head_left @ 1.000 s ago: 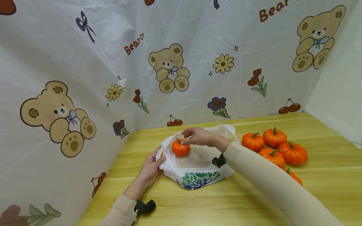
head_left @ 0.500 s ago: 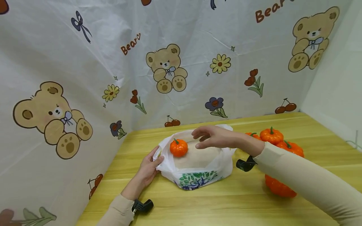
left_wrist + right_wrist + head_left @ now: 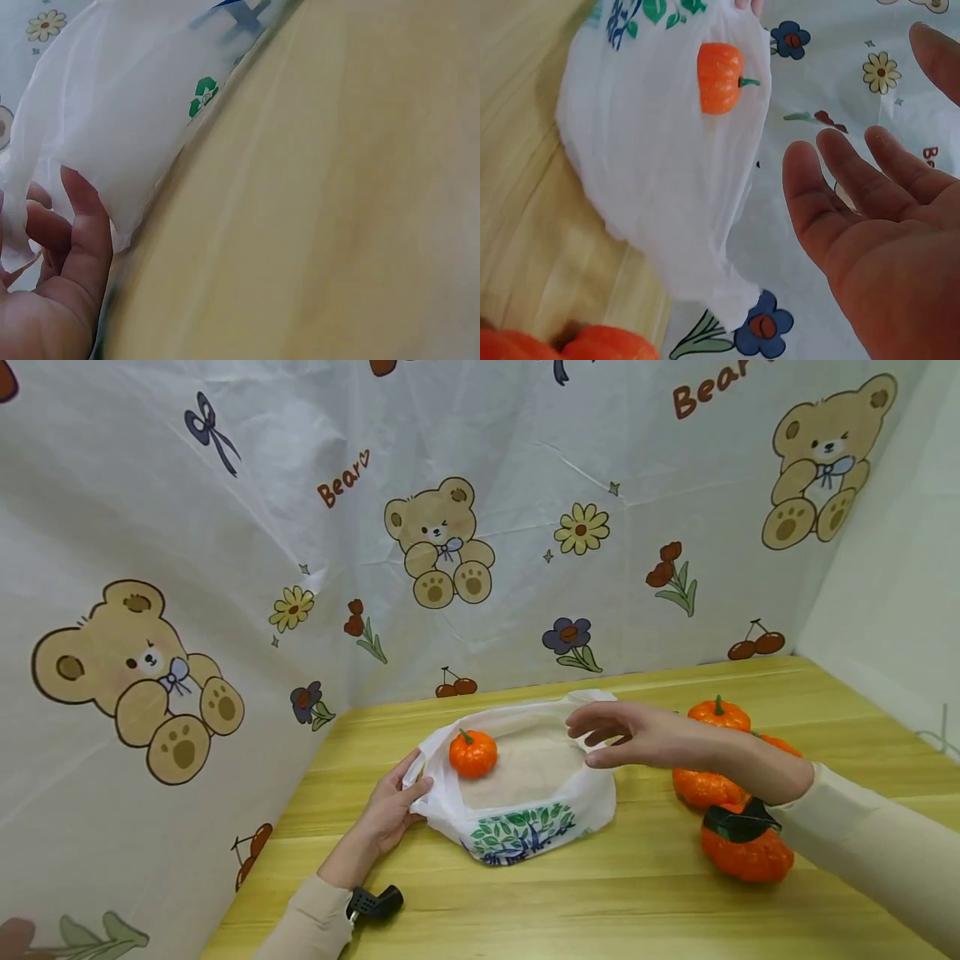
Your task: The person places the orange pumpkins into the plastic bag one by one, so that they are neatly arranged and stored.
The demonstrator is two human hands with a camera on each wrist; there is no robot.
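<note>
A white plastic bag (image 3: 592, 802) with a green leaf print lies with its mouth spread wide on the wooden table. One small orange pumpkin (image 3: 472, 754) with a green stem sits inside at the bag's left. My left hand (image 3: 387, 806) holds the bag's left edge between thumb and fingers; in the left wrist view the thin plastic (image 3: 112, 112) runs up from those fingers. Over the bag's right rim hovers my right hand (image 3: 630, 735), its fingers loosely bent and apart. Nothing is between them in the right wrist view, where the palm (image 3: 907, 255) shows.
Several more orange pumpkins (image 3: 750, 856) stand on the table (image 3: 525, 910) to the right, partly covered by my right forearm. A bear-print sheet (image 3: 510, 635) hangs behind and along the left. At the right is a white wall (image 3: 885, 610).
My right hand has drawn away from the pumpkin in the bag and moved right, across the bag's mouth toward its right rim. The left hand keeps its hold on the bag.
</note>
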